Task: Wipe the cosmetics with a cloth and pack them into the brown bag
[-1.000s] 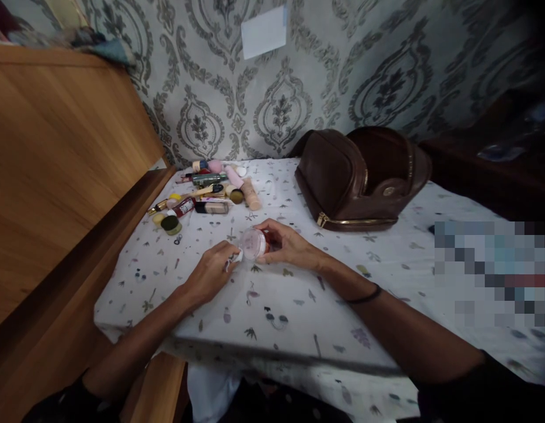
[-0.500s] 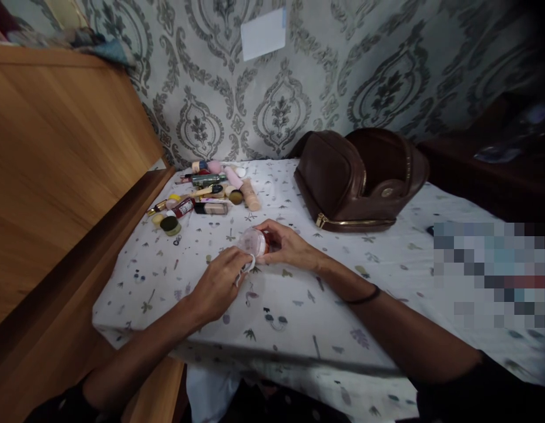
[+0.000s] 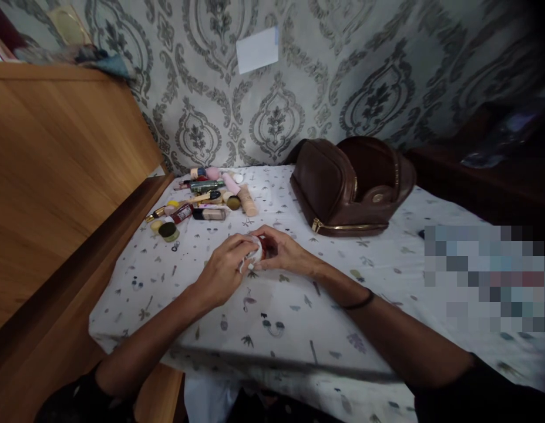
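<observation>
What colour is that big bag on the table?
The bag is dark brown, with a gold zip; it shows in the head view.

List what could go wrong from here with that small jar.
The small jar might slip: the right hand holds it between thumb and fingers. If dropped, it could roll off the table, which shows no raised rim. The left hand hides much of the jar, so a shifting grip may go unnoticed.

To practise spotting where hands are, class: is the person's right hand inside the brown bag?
No: the right hand holds a small round container, well apart from the brown bag.
</observation>
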Available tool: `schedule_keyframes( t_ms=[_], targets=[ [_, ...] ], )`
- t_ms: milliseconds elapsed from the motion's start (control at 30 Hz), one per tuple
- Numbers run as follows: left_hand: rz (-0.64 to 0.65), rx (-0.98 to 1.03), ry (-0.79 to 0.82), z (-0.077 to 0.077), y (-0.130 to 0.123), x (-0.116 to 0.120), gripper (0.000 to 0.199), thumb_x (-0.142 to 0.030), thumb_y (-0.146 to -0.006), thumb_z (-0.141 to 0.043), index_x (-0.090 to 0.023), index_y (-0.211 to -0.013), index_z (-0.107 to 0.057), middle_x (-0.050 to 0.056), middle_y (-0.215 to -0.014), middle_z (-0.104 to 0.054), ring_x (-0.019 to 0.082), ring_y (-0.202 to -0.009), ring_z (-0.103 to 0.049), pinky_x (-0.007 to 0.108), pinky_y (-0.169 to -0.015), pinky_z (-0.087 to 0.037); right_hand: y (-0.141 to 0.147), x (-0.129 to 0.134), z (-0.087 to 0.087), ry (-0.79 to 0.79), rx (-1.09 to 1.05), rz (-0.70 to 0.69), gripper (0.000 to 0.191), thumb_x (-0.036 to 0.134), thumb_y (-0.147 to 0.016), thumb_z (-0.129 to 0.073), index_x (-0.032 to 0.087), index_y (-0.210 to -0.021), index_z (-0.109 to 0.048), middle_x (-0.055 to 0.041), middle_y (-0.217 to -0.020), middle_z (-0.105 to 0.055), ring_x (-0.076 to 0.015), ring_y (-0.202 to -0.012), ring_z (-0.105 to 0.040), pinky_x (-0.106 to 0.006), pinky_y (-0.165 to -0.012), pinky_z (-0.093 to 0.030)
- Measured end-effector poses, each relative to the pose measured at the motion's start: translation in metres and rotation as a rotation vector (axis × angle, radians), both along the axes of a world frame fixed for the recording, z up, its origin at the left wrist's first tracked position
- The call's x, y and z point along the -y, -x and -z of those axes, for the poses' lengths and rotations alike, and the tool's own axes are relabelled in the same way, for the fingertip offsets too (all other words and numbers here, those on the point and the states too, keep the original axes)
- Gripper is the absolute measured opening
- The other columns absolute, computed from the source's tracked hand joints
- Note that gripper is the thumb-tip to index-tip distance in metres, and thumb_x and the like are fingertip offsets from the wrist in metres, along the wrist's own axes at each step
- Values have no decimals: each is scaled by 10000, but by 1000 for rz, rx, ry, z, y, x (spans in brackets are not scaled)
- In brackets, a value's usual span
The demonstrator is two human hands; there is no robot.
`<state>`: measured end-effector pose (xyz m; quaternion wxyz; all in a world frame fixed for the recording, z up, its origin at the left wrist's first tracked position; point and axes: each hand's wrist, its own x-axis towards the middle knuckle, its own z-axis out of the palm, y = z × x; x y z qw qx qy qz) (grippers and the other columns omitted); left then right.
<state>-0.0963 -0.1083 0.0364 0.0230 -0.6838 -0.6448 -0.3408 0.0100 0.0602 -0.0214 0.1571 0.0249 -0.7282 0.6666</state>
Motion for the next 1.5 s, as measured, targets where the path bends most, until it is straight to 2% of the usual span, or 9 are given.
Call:
schedule_keyframes(
  t_ms=[167, 433, 600, 733, 933, 1133, 1333, 1500],
  targets=[
    [-24, 37, 12, 0, 8, -6, 275, -45, -856, -533, -190, -1050, -664, 70, -1041, -657, 203, -996, -637, 319, -894, -526, 1, -1, 2, 0, -13, 1, 569, 334, -632, -868, 207, -1079, -539, 40, -828, -595, -119, -727, -567, -252, -676, -477],
    [-104, 19, 74, 20, 25, 5, 243, -42, -834, -555, -170, -1001, -677, 65, -975, -665, 199, -915, -648, 327, -828, -543, 2, -3, 3, -34, -1, 41, 587, 303, -608, -871, 212, -1081, -535, 19, -891, -626, -136, -775, -592, -286, -733, -493],
    [-71, -13, 97, 23, 18, 19, 281, -33, -851, -510, -189, -1028, -664, 75, -1026, -661, 204, -976, -637, 337, -864, -544, 3, -3, 5, -41, 1, 45, 613, 315, -608, -875, 215, -1104, -530, 11, -905, -641, -138, -778, -608, -294, -734, -509],
    [-29, -46, 46, 21, 8, 22, 306, -31, -858, -500, -192, -1069, -652, 86, -1050, -659, 205, -995, -632, 335, -876, -547, 2, -2, 3, -37, 2, 29, 605, 336, -623, -869, 211, -1107, -529, 3, -910, -645, -137, -772, -606, -297, -727, -512],
    [-11, -38, -8, 13, 4, 8, 294, -54, -875, -498, -197, -1075, -659, 95, -1086, -653, 220, -1035, -626, 353, -909, -539, 0, -1, 0, -15, -12, 13, 600, 321, -623, -873, 205, -1096, -522, 11, -912, -617, -129, -792, -586, -279, -733, -501],
    [-66, -10, -28, 8, 20, -13, 300, -61, -870, -503, -200, -1079, -667, 70, -1053, -654, 203, -1010, -625, 334, -904, -522, 0, 0, 0, -13, 4, 10, 590, 349, -625, -870, 206, -1083, -525, 35, -842, -587, -120, -751, -560, -254, -687, -480],
    [-191, 27, 93, 10, 42, -21, 248, -79, -819, -556, -175, -1001, -692, 54, -971, -685, 208, -929, -638, 331, -853, -510, 1, -1, 1, -24, 30, 26, 615, 358, -608, -870, 220, -1091, -516, 32, -868, -594, -132, -760, -571, -267, -696, -486],
    [-219, 81, 230, 14, 54, -14, 186, -112, -790, -581, -160, -918, -707, 41, -896, -699, 205, -853, -638, 325, -815, -492, -2, 1, -5, -60, 39, 41, 595, 321, -619, -861, 221, -1096, -520, 31, -875, -593, -129, -759, -570, -272, -712, -487]
  ],
)
